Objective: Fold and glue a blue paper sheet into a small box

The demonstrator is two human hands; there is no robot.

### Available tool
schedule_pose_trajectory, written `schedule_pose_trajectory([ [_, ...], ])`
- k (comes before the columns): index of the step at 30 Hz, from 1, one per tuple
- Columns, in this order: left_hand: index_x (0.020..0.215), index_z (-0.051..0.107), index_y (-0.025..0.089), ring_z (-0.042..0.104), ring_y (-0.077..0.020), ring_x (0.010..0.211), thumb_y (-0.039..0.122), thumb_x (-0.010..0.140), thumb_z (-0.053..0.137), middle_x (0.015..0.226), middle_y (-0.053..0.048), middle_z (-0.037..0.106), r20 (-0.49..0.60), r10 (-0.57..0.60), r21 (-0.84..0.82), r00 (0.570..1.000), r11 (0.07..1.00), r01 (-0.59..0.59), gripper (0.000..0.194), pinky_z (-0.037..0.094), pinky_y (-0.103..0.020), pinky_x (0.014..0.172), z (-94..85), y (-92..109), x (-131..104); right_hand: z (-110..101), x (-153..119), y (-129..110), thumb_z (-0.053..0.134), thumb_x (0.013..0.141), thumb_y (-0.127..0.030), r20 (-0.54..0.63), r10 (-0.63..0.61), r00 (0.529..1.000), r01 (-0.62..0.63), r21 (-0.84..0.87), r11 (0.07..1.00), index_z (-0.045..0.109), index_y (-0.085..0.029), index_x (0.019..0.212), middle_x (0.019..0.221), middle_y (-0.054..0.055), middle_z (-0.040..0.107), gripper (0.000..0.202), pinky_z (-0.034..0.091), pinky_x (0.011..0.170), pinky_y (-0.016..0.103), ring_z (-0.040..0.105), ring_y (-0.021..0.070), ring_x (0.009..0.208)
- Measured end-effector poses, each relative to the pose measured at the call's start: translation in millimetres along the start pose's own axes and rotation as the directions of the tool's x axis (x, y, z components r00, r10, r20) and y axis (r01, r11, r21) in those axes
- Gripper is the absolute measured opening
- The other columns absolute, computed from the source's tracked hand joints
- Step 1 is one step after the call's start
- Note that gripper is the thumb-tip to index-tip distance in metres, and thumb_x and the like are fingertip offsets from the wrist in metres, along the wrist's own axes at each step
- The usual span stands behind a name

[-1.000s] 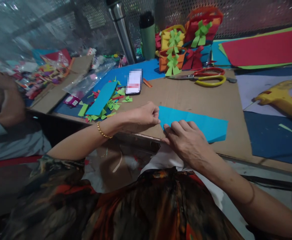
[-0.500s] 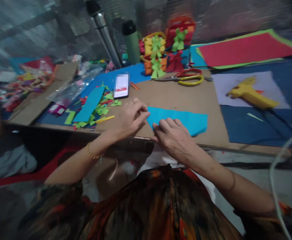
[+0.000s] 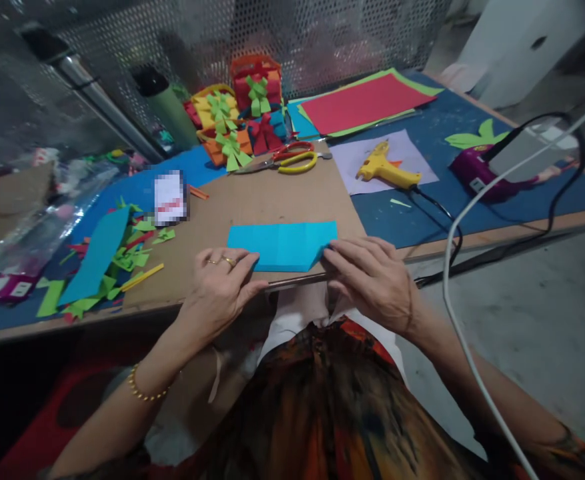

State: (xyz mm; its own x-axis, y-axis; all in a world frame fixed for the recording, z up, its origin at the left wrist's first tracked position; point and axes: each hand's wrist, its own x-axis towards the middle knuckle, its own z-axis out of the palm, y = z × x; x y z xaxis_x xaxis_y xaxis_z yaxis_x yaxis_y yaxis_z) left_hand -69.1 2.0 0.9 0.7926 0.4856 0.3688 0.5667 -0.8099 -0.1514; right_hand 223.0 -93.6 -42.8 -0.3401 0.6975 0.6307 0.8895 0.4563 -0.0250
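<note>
blue folded paper (image 3: 283,244) lies on the bench (image 3: 292,200), left hand (image 3: 219,287) fingers flat on its left corner, right hand (image 3: 372,280) pinching the right end. creasing looks underway; next, firm pressing along the fold.

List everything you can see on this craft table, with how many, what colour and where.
blue paper sheet: one, light blue, near table edge, between both hands
scissors: one pair, red and yellow handles, behind the sheet
glue gun: one, yellow, on a pale sheet, right
purple tool: one, far right, corded
paper baskets: several, yellow, orange, red, green bows, at the back
paper stack: red on top, back right
paper scraps: many, green and blue, left
phone: one, left of centre
bottle: one, green, back
left hand: on the sheet's left corner
right hand: at its right corner
</note>
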Motion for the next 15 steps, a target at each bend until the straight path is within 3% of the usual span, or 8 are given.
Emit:
schedule_pose_trajectory([
  [2,0.127,0.067,0.015,0.067,-0.0343,0.100,0.051,0.106,0.043,0.111,-0.020,0.075,0.005,-0.005,0.064,1.000,0.998,0.004,0.049,0.044,-0.050,0.092,-3.5,11.3,6.2,5.5,5.1,0.2,0.052,0.105,-0.044,0.066,-0.027,0.997,0.029,-0.026,0.999,0.064,-0.013,0.135,0.135,0.015,0.071,0.045,0.037,0.111,0.044,0.058,0.0266,0.129],
  [5,0.128,0.067,0.010,0.067,-0.0333,0.104,0.041,0.104,0.053,0.115,-0.021,0.074,-0.093,0.052,0.063,0.994,0.997,-0.046,0.041,0.045,-0.047,0.094,-3.8,35.1,18.7,10.7,11.5,-3.9,0.053,0.104,-0.050,0.117,-0.016,0.993,0.021,-0.043,0.999,0.063,-0.012,0.137,0.134,0.015,0.071,0.051,0.036,0.109,0.045,0.058,0.0275,0.126],
  [8,0.126,0.067,0.009,0.068,-0.0282,0.105,0.036,0.105,0.053,0.114,-0.017,0.075,-0.133,0.172,-0.028,0.976,0.984,-0.177,0.037,0.044,-0.041,0.093,5.5,53.8,32.7,11.8,10.8,-3.4,0.054,0.103,-0.047,0.116,-0.010,0.993,0.011,-0.006,1.000,0.062,-0.012,0.137,0.133,0.015,0.071,0.049,0.036,0.109,0.046,0.058,0.0278,0.126],
  [11,0.118,0.070,0.013,0.069,-0.0241,0.099,0.033,0.106,0.050,0.111,-0.012,0.078,-0.157,0.166,-0.046,0.974,0.984,-0.175,0.030,0.044,-0.038,0.090,19.0,58.9,40.8,5.0,7.7,4.6,0.051,0.105,-0.046,0.070,-0.004,0.998,-0.005,0.117,0.993,0.064,-0.012,0.133,0.130,0.016,0.072,0.045,0.041,0.106,0.046,0.061,0.0272,0.122],
  [13,0.115,0.071,0.013,0.070,-0.0235,0.098,0.030,0.106,0.053,0.109,-0.010,0.079,-0.199,0.154,-0.053,0.968,0.984,-0.167,0.026,0.043,-0.039,0.091,25.8,57.7,41.2,-4.2,8.1,12.0,0.049,0.106,-0.040,-0.003,0.099,0.995,-0.097,0.191,0.977,0.068,-0.014,0.123,0.121,0.015,0.074,0.036,0.046,0.098,0.043,0.065,0.0254,0.112],
  [15,0.116,0.070,0.012,0.070,-0.0238,0.099,0.027,0.104,0.057,0.107,-0.010,0.080,-0.232,0.147,-0.067,0.962,0.984,-0.166,0.024,0.043,-0.039,0.092,30.3,56.2,39.3,-13.5,12.5,17.9,0.050,0.106,-0.034,-0.053,0.275,0.960,-0.261,0.190,0.947,0.071,-0.017,0.105,0.104,0.013,0.075,0.027,0.049,0.086,0.039,0.067,0.0237,0.098],
])
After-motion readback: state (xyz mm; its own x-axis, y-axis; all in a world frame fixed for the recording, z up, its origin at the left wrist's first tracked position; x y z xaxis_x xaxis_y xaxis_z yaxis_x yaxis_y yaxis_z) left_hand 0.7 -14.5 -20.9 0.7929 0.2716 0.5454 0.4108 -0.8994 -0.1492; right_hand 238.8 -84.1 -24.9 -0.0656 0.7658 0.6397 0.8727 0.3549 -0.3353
